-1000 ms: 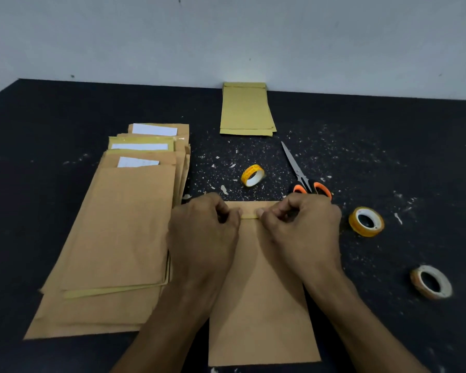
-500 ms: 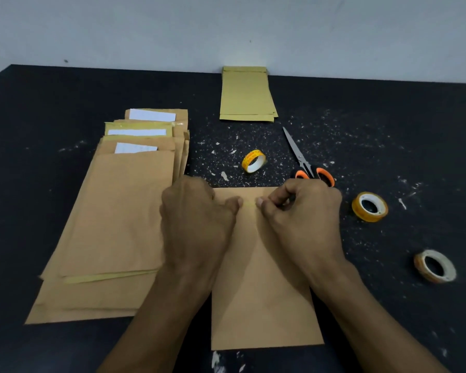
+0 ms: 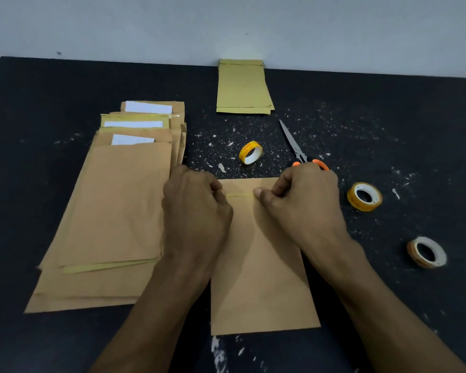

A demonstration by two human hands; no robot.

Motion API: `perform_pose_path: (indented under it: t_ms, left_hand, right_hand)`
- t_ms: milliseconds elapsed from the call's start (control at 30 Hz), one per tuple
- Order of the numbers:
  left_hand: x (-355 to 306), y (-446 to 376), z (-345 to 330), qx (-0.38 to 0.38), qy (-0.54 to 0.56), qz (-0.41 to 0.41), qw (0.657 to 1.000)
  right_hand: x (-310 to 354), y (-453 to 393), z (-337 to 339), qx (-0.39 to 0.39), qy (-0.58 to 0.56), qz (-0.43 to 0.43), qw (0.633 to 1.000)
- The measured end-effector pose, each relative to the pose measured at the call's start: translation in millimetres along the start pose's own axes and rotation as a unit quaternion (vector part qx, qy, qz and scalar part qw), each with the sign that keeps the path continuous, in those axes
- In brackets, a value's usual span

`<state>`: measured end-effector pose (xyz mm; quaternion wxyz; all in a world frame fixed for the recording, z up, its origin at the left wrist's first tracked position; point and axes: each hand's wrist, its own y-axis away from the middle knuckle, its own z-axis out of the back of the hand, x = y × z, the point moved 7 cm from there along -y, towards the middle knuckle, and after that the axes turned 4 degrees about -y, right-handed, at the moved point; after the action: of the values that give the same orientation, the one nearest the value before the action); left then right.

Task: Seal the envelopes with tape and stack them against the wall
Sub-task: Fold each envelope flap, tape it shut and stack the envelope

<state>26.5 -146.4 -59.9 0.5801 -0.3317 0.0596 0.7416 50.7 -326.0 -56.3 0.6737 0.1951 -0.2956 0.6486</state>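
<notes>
— Table [image 3: 51,184] first: black, speckled with pale scraps, running back to the wall [image 3: 145,22]. What do we have on it?

— Our pile [image 3: 113,211] of brown envelopes at the left, some with white slips showing. Then our envelope [image 3: 261,278] flat in front of us, flap folded down.

— And the finished ones?

— Sealed stack [image 3: 242,87] lies with its far edge touching the wall.

— Our hands?

— Left hand [image 3: 197,211] and right hand [image 3: 304,203] are both curled, thumbs pressing a yellowish tape strip [image 3: 240,195] along the flap edge; we cannot tell whether either pinches it.

— Smaller things?

— Scissors [image 3: 296,148] beyond our right hand, and three rolls: one [image 3: 425,251] far right, one [image 3: 364,196] beside our right hand, one [image 3: 250,152] past the envelope.
</notes>
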Motion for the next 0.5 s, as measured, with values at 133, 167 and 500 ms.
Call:
perform_pose_path:
  t_ms: [133,167,500]
  left_hand:
    - [2,-2,-2,0.004,-0.01,0.0,1.0]
    - [3,-2,-2,0.005,-0.011,0.001,1.0]
    - [-2,-1,1,0.007,-0.003,0.0,1.0]
  right_hand:
    - [-6,-8,3,0.065,-0.003,-0.039,0.997]
    - [-7,-10,4,0.078,-0.017,-0.051,0.995]
    - [-11,-17,3,0.093,0.009,-0.118,0.989]
